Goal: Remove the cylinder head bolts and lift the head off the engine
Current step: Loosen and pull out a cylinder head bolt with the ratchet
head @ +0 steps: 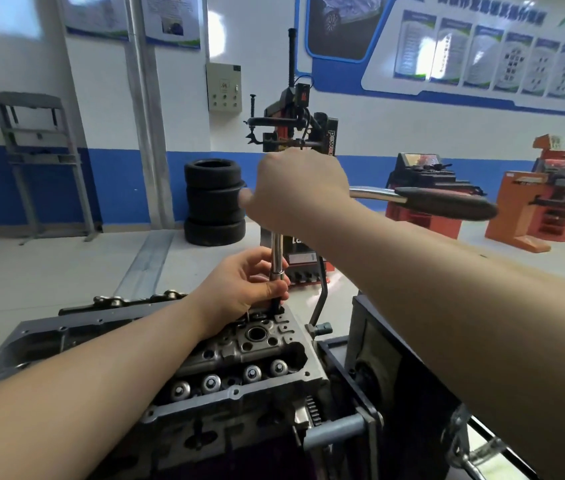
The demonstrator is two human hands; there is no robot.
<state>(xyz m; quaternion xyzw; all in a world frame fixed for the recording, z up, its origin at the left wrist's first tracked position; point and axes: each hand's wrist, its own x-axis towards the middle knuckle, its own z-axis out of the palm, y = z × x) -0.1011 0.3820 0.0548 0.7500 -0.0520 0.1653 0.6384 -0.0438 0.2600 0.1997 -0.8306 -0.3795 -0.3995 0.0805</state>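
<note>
The grey cylinder head (239, 368) sits on the engine in front of me, its valve tops in a row along the near side. A chrome extension bar (277, 254) stands upright with its dark socket set into the head's far right corner. My left hand (243, 285) is shut around the bar's lower end and the socket. Above it my right hand (298, 190) is closed over the ratchet head. The ratchet's chrome shaft and black handle (444, 202) stick out to the right. The bolt under the socket is hidden.
A black engine stand frame (388, 375) with a grey crossbar is close on the right. Behind are stacked tyres (213, 202), a red tyre changer (295, 133), orange and red workshop machines (544, 202) at the right, and a grey rack (38, 154) at the left wall.
</note>
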